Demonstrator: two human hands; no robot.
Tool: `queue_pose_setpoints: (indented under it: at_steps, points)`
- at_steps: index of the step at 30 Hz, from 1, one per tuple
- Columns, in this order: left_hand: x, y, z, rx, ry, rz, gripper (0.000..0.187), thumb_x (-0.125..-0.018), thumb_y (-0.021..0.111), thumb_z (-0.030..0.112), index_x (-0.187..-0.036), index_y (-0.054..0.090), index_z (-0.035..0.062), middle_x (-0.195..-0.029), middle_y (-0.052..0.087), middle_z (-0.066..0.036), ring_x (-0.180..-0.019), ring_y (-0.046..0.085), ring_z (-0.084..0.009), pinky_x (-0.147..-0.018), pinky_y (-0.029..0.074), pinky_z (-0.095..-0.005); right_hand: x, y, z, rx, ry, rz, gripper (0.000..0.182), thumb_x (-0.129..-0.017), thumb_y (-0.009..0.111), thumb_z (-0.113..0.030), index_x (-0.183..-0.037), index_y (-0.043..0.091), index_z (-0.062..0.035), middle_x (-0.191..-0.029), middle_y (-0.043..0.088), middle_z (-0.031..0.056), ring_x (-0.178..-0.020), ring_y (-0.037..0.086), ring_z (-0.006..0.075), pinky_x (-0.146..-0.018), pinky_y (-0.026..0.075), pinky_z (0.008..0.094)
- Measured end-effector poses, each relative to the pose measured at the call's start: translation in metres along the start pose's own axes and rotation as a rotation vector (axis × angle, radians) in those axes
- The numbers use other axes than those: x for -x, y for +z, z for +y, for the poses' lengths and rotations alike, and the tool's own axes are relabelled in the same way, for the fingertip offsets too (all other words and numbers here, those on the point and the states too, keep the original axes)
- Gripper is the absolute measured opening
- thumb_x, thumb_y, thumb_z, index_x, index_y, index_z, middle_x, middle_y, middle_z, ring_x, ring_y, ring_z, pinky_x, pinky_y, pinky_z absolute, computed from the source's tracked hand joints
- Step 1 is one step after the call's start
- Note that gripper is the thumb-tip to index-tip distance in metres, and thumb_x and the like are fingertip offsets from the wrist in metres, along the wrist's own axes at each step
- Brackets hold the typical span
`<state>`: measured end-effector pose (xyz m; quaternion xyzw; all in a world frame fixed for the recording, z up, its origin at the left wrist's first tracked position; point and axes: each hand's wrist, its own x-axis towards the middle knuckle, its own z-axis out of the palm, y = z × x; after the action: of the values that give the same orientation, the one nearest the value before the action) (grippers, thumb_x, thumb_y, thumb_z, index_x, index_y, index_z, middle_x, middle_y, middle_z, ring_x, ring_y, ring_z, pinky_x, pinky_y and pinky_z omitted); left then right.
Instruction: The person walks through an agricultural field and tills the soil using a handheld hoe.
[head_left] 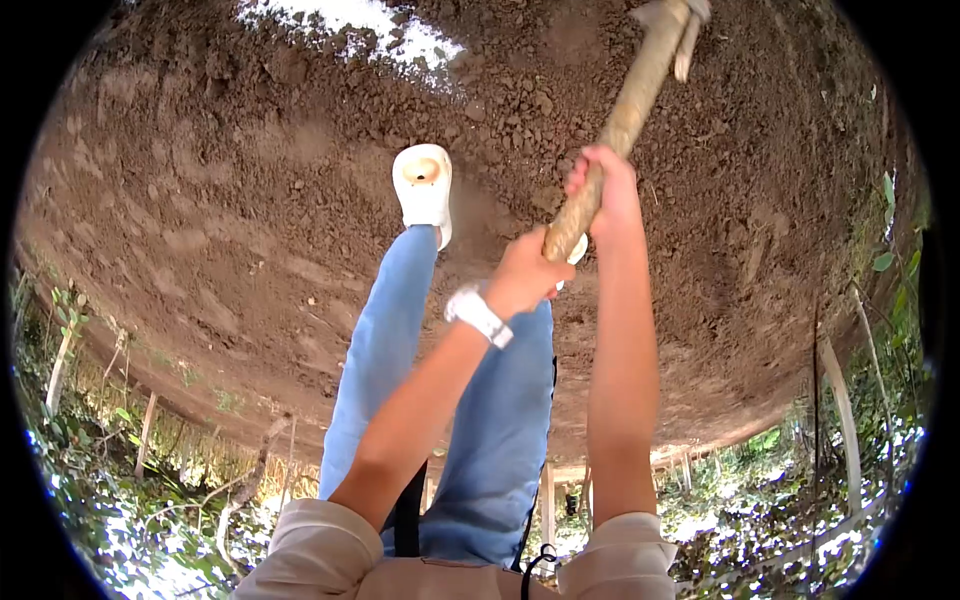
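A thick wooden handle (pixel 632 108) runs diagonally from the middle of the view up to the top right, where it meets a tool head (pixel 655 12) partly cut off by the frame edge. My left hand (pixel 527 272), with a white watch (pixel 478 316) on its wrist, wraps round the handle's lower end. Higher up the handle, my right hand (pixel 609 188) is closed round it. The tool is held above loose brown soil (pixel 500 120).
Below the hands are my legs in blue jeans (pixel 385 310) and a white shoe (pixel 424 190); the other shoe is mostly hidden behind the left hand and handle. Wooden posts (pixel 843 420) and green plants (pixel 75 320) line the soil's edge. A bright patch (pixel 350 18) lies at the top.
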<state>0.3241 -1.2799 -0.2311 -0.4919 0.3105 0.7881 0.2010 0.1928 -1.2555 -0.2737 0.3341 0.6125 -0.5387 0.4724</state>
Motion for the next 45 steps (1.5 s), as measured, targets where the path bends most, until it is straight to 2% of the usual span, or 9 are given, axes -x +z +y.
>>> queue_pose_setpoints:
  at_steps: [12,15,18,20,28,35,39,41,45]
  points:
    - [0.106,-0.011,-0.067,-0.199,-0.234,0.085,0.022,-0.064,0.059,0.009,-0.081,0.048,-0.0004,-0.053,0.051,-0.007,-0.039,0.051,-0.0132,-0.036,0.039,-0.0284,0.09,-0.034,0.108,-0.18,0.263,-0.062,0.013,-0.069,0.052,-0.006,-0.077,0.043,-0.0048,-0.058,0.044,0.0038,-0.046,0.044,0.0134,-0.043,0.039,0.0274]
    - [0.1,-0.001,-0.048,-0.25,-0.134,0.034,0.023,-0.063,0.059,0.009,-0.081,0.049,-0.0012,-0.054,0.054,-0.013,-0.043,0.054,-0.0219,-0.041,0.042,-0.0332,0.093,-0.036,0.076,-0.177,0.074,-0.124,0.016,-0.07,0.053,-0.007,-0.081,0.043,-0.0036,-0.057,0.042,0.0032,-0.045,0.042,0.0125,-0.042,0.038,0.027]
    - [0.08,0.007,-0.023,-0.55,0.241,0.097,0.032,-0.061,0.06,0.008,-0.088,0.048,-0.0042,-0.059,0.054,-0.017,-0.05,0.056,-0.0279,-0.049,0.044,-0.0352,0.096,-0.018,0.023,-0.21,-0.093,-0.148,0.015,-0.07,0.056,-0.004,-0.08,0.044,-0.0029,-0.056,0.046,0.0041,-0.042,0.044,0.0123,-0.038,0.038,0.0258]
    - [0.059,0.004,-0.002,-0.629,0.361,0.165,0.028,-0.061,0.06,0.011,-0.081,0.048,-0.0027,-0.063,0.053,-0.025,-0.065,0.053,-0.0423,-0.056,0.043,-0.0439,0.084,-0.007,0.004,-0.224,-0.147,-0.153,0.015,-0.07,0.056,-0.005,-0.079,0.044,-0.0029,-0.057,0.046,0.0043,-0.043,0.044,0.0119,-0.039,0.039,0.0258]
    - [0.012,-0.038,0.006,-0.688,0.211,0.337,0.031,-0.063,0.059,0.014,-0.085,0.049,-0.0049,-0.068,0.057,-0.026,-0.067,0.056,-0.0408,-0.062,0.045,-0.0441,-0.002,0.03,0.036,-0.253,0.054,-0.152,0.009,-0.072,0.055,-0.007,-0.076,0.047,-0.0032,-0.058,0.046,0.004,-0.048,0.046,0.0135,-0.044,0.042,0.0275]
    - [0.018,-0.04,0.007,-0.667,0.134,0.294,0.032,-0.064,0.06,0.014,-0.089,0.05,-0.0042,-0.067,0.057,-0.019,-0.061,0.059,-0.0246,-0.056,0.044,-0.0346,-0.002,0.031,0.034,-0.215,0.028,-0.122,0.009,-0.073,0.055,-0.008,-0.072,0.048,-0.0036,-0.057,0.047,0.0051,-0.046,0.047,0.0145,-0.043,0.041,0.028]
    - [0.041,-0.046,0.0,-0.654,0.078,0.265,0.033,-0.064,0.061,0.014,-0.09,0.05,-0.0037,-0.067,0.057,-0.018,-0.06,0.059,-0.0242,-0.055,0.044,-0.0346,0.026,0.033,0.047,-0.184,0.055,-0.101,0.011,-0.073,0.056,-0.008,-0.074,0.046,-0.0039,-0.057,0.047,0.0048,-0.045,0.046,0.0138,-0.041,0.04,0.028]
    - [0.062,-0.048,-0.014,-0.602,0.172,0.291,0.028,-0.063,0.059,0.015,-0.08,0.047,-0.0035,-0.065,0.054,-0.026,-0.064,0.055,-0.0401,-0.055,0.044,-0.0425,0.048,0.033,0.056,-0.144,0.063,-0.104,0.012,-0.073,0.055,-0.008,-0.078,0.045,-0.0048,-0.058,0.045,0.004,-0.046,0.045,0.0127,-0.042,0.04,0.0274]
    - [0.102,-0.041,-0.006,-0.636,0.086,0.286,0.027,-0.063,0.06,0.014,-0.079,0.047,-0.0033,-0.063,0.053,-0.024,-0.06,0.055,-0.0387,-0.053,0.043,-0.0413,0.084,0.03,0.063,-0.191,0.049,-0.161,0.013,-0.072,0.055,-0.006,-0.08,0.045,-0.0037,-0.058,0.045,0.005,-0.044,0.044,0.0138,-0.04,0.038,0.028]
